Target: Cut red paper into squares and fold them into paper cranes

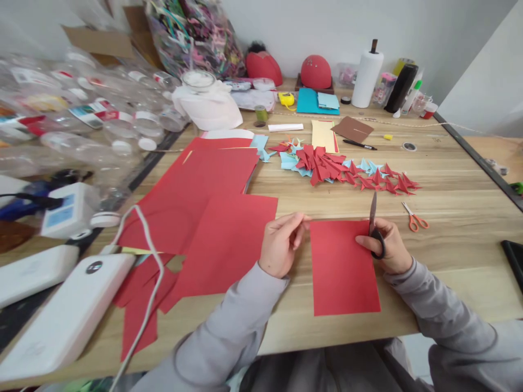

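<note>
A rectangular red sheet (343,272) lies in front of me near the table's front edge. My left hand (283,244) is at its upper left corner, thumb and fingertips pinched together at the paper's edge. Black-handled scissors (372,218) are in my right hand (388,246), blades pointing away from me and looking closed, over the sheet's upper right corner. My right thumb rests above the red paper. Left of my left hand are larger red sheets (229,239), overlapping one another. Folded red paper pieces (321,163) and light blue ones (370,166) are heaped beyond the sheet.
Small orange-handled scissors (414,220) lie to the right. White power banks (69,310) with a cable (153,250) and red scraps (139,310) are at the left, plastic bottles (122,120) behind. A black marker (359,145) and brown paper (352,130) lie further back.
</note>
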`<action>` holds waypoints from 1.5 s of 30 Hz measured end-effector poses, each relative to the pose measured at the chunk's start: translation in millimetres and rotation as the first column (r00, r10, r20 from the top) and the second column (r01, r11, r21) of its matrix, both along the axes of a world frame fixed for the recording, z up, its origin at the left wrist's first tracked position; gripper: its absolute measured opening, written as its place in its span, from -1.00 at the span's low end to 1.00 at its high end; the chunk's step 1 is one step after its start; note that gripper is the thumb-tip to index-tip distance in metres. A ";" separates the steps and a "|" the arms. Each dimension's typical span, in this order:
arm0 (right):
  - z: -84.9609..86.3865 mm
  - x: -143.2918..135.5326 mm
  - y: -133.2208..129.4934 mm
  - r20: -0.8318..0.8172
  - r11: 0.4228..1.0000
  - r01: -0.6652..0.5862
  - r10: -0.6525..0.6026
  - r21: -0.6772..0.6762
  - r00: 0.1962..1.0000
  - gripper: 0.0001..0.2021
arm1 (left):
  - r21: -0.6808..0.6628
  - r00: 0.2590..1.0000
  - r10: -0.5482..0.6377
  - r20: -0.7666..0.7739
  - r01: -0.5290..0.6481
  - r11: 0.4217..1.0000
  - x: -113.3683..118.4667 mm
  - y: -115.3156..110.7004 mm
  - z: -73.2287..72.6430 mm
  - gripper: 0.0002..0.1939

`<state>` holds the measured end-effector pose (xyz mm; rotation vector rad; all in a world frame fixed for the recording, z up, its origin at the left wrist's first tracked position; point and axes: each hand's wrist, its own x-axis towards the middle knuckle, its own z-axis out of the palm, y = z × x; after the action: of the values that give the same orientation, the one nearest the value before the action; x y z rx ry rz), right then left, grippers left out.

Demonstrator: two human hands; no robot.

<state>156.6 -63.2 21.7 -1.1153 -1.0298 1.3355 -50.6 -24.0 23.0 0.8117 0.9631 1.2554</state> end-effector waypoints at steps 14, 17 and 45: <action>-7.0 1.5 11.4 -0.044 0.987 0.150 -0.147 0.059 0.988 -0.78 | -0.124 0.929 -0.363 -0.072 0.353 0.927 8.0 -14.8 -4.8 -0.68; -4.3 3.5 15.9 -0.023 0.976 0.215 -0.214 0.044 0.977 -0.71 | -0.120 0.969 -0.242 -0.053 0.235 0.965 4.9 -9.4 -6.7 -0.68; -20.4 28.5 19.4 0.955 0.957 0.039 -0.291 0.289 0.063 -0.73 | 0.298 0.796 0.585 -0.156 -0.527 0.796 -22.7 31.8 -8.8 -0.69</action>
<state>185.1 -43.8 1.4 -1.9996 -1.8711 -0.0331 -73.3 7.8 14.2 0.9149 1.3309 1.8495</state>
